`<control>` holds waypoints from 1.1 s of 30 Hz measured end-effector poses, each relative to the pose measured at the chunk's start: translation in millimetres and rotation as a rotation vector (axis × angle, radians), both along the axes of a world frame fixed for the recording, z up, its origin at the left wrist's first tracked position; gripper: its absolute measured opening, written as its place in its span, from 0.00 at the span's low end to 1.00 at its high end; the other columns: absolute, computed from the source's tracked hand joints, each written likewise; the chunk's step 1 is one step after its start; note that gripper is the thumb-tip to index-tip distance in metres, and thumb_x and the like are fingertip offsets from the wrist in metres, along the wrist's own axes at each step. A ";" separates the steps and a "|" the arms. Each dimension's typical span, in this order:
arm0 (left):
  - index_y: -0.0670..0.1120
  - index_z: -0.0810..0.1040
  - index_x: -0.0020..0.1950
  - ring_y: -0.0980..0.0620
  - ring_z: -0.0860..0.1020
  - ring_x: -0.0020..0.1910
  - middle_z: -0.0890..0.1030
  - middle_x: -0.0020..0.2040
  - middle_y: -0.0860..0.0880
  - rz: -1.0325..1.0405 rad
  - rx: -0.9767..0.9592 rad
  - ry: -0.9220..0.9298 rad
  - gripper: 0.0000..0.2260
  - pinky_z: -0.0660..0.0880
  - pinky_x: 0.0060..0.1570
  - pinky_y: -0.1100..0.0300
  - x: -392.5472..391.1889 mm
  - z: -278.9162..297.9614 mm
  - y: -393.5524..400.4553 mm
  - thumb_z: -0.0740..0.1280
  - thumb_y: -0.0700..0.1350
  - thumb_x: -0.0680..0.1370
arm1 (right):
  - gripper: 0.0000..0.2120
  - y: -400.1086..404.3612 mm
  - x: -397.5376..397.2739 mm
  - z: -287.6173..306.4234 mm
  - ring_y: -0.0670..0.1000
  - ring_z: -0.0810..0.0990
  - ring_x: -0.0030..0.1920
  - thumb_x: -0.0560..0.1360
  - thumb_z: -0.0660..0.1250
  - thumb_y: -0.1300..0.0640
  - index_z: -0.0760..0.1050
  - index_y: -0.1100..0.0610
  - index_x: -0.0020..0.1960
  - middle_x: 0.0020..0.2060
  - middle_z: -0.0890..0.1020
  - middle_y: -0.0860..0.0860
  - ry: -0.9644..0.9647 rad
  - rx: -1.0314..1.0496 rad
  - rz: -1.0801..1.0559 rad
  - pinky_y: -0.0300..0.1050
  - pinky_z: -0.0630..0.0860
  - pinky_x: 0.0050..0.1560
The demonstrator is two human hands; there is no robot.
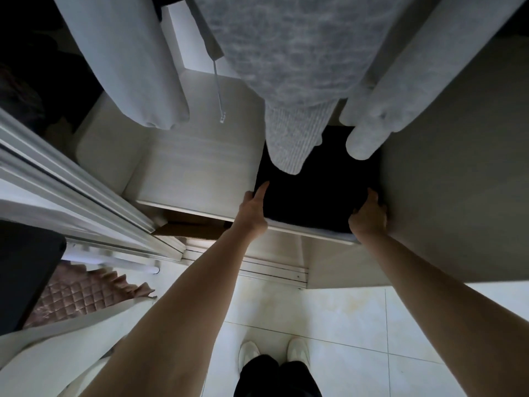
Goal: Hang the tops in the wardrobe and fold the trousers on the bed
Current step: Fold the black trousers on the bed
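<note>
I look down into the wardrobe. A black folded garment (315,196) lies on the pale wardrobe shelf (194,173). My left hand (253,209) holds its left edge, index finger stretched along the side. My right hand (369,214) grips its right edge with curled fingers. Above it hang tops: a grey knit sweater (289,81) in the middle, a pale top (128,61) to the left and another pale sleeve (380,116) to the right. The sweater's cuff dangles just over the black garment.
The sliding door frame (71,190) runs diagonally at left. A bed with a pink quilted cover (74,296) and a dark item (25,267) sits lower left, with a white garment (57,348) beside it. The wardrobe's side panel (458,181) stands at right. My feet stand on tiled floor (357,325).
</note>
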State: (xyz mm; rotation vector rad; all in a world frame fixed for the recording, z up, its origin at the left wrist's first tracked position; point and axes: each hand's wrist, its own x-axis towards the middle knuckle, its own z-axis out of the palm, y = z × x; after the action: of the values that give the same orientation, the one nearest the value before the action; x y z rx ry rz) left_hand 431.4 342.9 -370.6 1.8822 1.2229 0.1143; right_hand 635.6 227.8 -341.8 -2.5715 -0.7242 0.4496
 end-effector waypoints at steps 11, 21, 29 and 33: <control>0.50 0.57 0.79 0.40 0.73 0.65 0.62 0.75 0.44 0.004 -0.072 0.083 0.33 0.76 0.60 0.47 -24.9 24.4 -17.6 0.64 0.34 0.76 | 0.35 -19.2 -21.0 28.2 0.65 0.62 0.70 0.73 0.62 0.67 0.51 0.64 0.77 0.71 0.63 0.66 -0.013 -0.112 0.263 0.49 0.60 0.68; 0.45 0.71 0.70 0.48 0.78 0.60 0.81 0.61 0.46 0.279 -0.052 -0.050 0.18 0.73 0.58 0.62 -75.3 98.3 -88.2 0.61 0.38 0.79 | 0.30 -50.6 -97.7 92.0 0.60 0.63 0.72 0.77 0.62 0.64 0.56 0.64 0.76 0.72 0.64 0.62 -0.008 -0.005 0.754 0.48 0.60 0.72; 0.50 0.75 0.66 0.52 0.79 0.54 0.82 0.54 0.51 0.831 0.023 -0.103 0.13 0.69 0.49 0.67 -108.7 145.1 -223.2 0.60 0.42 0.82 | 0.26 -97.5 -151.6 130.2 0.53 0.65 0.72 0.81 0.59 0.55 0.56 0.57 0.76 0.72 0.66 0.55 0.026 0.024 1.169 0.44 0.69 0.66; 0.50 0.77 0.61 0.54 0.80 0.43 0.82 0.47 0.53 1.193 0.050 -0.172 0.11 0.76 0.36 0.61 -129.1 162.6 -312.9 0.61 0.43 0.80 | 0.24 -134.9 -188.6 145.5 0.51 0.66 0.71 0.81 0.58 0.53 0.57 0.53 0.75 0.72 0.66 0.52 0.120 0.021 1.383 0.43 0.69 0.65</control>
State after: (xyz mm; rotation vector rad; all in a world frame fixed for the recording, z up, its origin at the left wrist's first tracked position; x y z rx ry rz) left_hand 302.3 30.1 -208.0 0.9132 2.0486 0.9128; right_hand 447.0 92.9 -196.3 -1.5964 -2.3292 0.9252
